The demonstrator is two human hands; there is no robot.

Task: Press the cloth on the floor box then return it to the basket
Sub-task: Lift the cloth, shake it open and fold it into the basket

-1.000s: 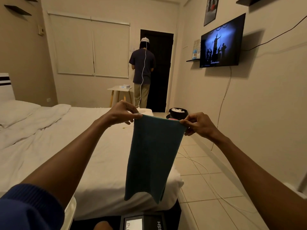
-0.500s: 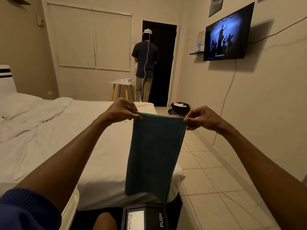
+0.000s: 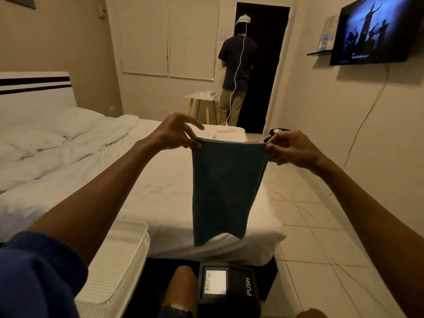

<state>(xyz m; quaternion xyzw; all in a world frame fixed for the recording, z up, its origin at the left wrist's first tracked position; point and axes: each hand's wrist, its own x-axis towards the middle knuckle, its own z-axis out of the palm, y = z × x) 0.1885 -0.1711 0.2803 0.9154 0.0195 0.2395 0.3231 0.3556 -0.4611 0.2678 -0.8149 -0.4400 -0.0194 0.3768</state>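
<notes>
A dark green cloth (image 3: 226,189) hangs flat in the air in front of me, held by its two top corners. My left hand (image 3: 176,134) pinches the left corner and my right hand (image 3: 290,150) pinches the right corner. Straight below the cloth's lower edge, on the floor at the foot of the bed, stands a black box (image 3: 229,288) with PUSH printed on its top. A white perforated basket (image 3: 119,260) sits low at the left beside my left arm.
A white bed (image 3: 114,171) fills the left and middle. Tiled floor (image 3: 321,249) with loose cables runs along the right wall. A person (image 3: 237,70) stands with their back to me by the dark doorway. My knee (image 3: 181,288) shows beside the box.
The view has tilted down, so the box, the basket and my knee show more. The cloth stays stretched between both hands, and my left fingers have spread a little.
</notes>
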